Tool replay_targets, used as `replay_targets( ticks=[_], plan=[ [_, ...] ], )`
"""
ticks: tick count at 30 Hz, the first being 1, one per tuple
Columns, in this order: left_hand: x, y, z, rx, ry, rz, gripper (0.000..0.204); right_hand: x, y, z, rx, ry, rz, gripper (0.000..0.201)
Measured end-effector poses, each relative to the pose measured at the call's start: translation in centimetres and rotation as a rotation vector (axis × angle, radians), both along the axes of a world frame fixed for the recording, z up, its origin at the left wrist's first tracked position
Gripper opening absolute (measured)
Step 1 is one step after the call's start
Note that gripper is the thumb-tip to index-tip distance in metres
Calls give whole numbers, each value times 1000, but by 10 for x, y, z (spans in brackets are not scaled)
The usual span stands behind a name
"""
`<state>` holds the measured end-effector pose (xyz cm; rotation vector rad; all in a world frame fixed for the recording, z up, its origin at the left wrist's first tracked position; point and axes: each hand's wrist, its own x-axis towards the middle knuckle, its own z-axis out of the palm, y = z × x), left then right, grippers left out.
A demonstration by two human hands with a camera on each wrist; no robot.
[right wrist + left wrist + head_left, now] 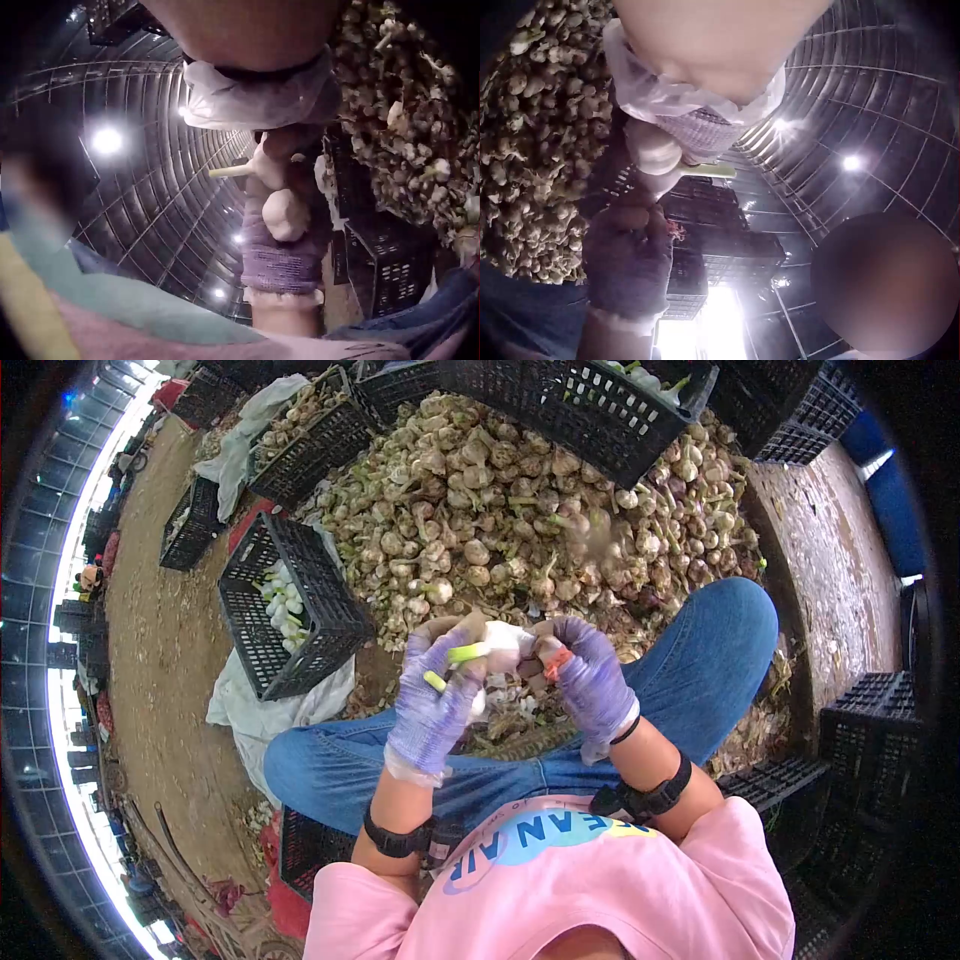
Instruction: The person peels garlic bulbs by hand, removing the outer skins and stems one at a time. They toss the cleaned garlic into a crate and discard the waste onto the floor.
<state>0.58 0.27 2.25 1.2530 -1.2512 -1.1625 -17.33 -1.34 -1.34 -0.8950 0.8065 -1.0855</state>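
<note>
Knitted purple cloth gloves (432,705); papery matt garlic bulb (507,647); black plastic lattice crate (290,605); denim jeans (690,670).

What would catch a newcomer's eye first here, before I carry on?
Probably the big heap of garlic bulbs spread across the ground ahead of the seated person, ringed by black plastic crates. Next, in the middle, the two purple-gloved hands: the left hand and right hand together hold one white garlic bulb, its green stalk pointing left.
</note>
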Motion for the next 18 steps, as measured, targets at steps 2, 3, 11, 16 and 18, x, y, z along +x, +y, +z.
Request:
replay_targets(
  ticks=[2, 3, 11, 16, 18],
  plan=[
    [-3, 2, 11, 29, -135, 2, 46, -1, 1, 11, -149, 229, 47, 19],
    [-9, -1, 21, 95, 122, -23, 45, -1, 2, 16, -299, 458, 92, 19],
    [12, -2, -6, 110, 824, 4, 44, -30, -28, 15, 77, -566, -52, 31],
    [23, -17, -23, 307, 1101, 7, 41, -33, -27, 1, -11, 95, -180, 24],
    [22, -29, -35, 492, 1360, 17, 39, -22, -25, -18, -75, 60, -75, 34]
  ],
)
